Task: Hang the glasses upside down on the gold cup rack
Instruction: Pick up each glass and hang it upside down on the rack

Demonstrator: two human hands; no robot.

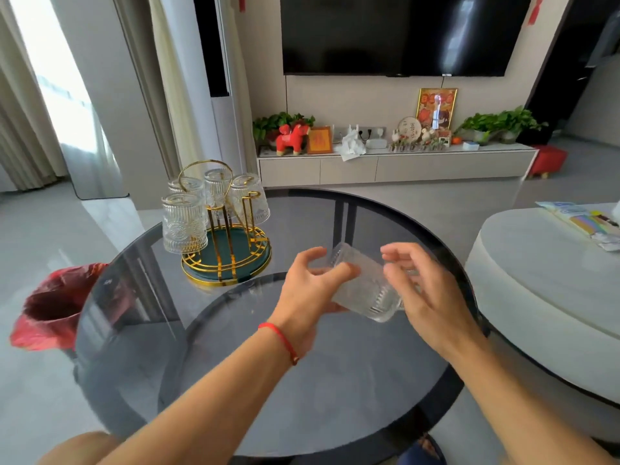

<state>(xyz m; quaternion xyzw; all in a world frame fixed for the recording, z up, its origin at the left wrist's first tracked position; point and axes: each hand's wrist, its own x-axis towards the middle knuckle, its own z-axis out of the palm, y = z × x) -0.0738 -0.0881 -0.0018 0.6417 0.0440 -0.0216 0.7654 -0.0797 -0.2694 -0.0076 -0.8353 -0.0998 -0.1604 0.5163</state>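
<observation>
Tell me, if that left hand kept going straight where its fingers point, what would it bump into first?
The left hand already holds the clear ribbed glass, fingers pointing up and right. Beyond that, probably the right hand's fingers, which curl close by, though depth is hard to judge.

Bright window (57,95) daylight from left; hands motion-blurred, edges warped.

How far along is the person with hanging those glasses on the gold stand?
Nearly finished, it seems. Four ribbed clear glasses already hang upside down on the gold wire cup rack with the green base. A fifth ribbed clear glass is tilted on its side between the left hand and right hand, above the round dark glass table. What remains is hanging it on a free gold peg.
</observation>
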